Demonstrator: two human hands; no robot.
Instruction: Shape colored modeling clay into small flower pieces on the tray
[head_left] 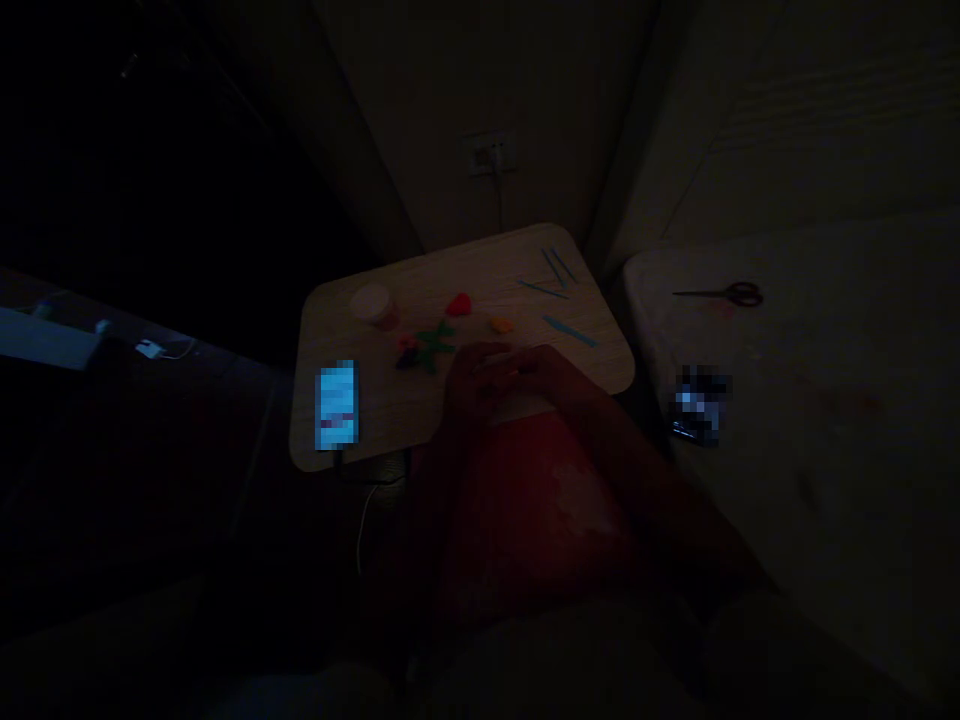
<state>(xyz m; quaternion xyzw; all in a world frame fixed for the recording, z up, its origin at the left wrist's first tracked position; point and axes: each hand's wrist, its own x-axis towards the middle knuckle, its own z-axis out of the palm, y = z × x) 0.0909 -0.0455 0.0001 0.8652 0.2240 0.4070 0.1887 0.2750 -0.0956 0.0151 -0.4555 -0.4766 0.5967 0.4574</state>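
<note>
The light is very dim. Over the near edge of the small table [390, 400], my left hand [474, 382] and my right hand [546, 368] meet with bent fingers brought together. A small reddish spot shows between them, but what they hold, if anything, is too dark to make out. Just beyond my fingers lie an orange lump [502, 325] and a red lump [458, 304] of what looks like modelling clay. Left of these is a green branching piece [433, 346], touching or close to a dark lump [407, 357] and a small red-orange piece [406, 341].
A pale tub [373, 304] stands at the table's back left, and a lit phone [337, 405] lies at its front left. Several thin blue tools [570, 330] lie on the right. Scissors [742, 294] and a blurred-out device [697, 405] rest on the pale surface beside the table.
</note>
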